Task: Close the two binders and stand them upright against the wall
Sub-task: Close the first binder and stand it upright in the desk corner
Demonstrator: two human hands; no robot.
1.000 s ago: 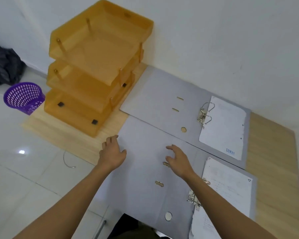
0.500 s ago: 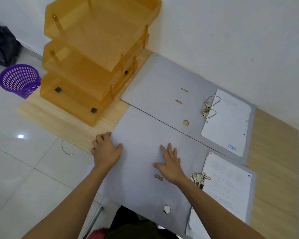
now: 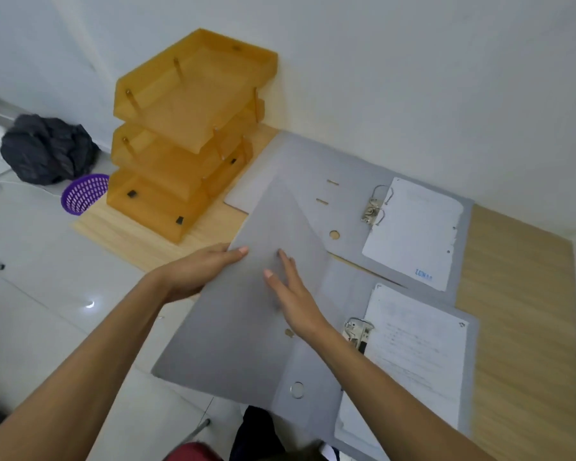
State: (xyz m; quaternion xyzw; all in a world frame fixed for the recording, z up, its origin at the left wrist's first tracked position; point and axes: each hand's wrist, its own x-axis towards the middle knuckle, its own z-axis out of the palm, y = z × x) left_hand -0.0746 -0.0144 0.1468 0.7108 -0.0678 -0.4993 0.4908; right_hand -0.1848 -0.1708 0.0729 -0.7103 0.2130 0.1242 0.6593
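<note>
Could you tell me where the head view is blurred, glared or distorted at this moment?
Head view: motion blur softens the left hand, the right hand and the lifted cover of the near binder; the print on its paper is too smeared to read; a small glare spot sits on the floor tiles; the wide lens bends the wall edges.

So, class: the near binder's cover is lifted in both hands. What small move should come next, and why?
Probably swing the near binder's cover over onto its papers. The left hand grips its raised edge, the right hand lies flat on it, and the far binder lies open.
</note>
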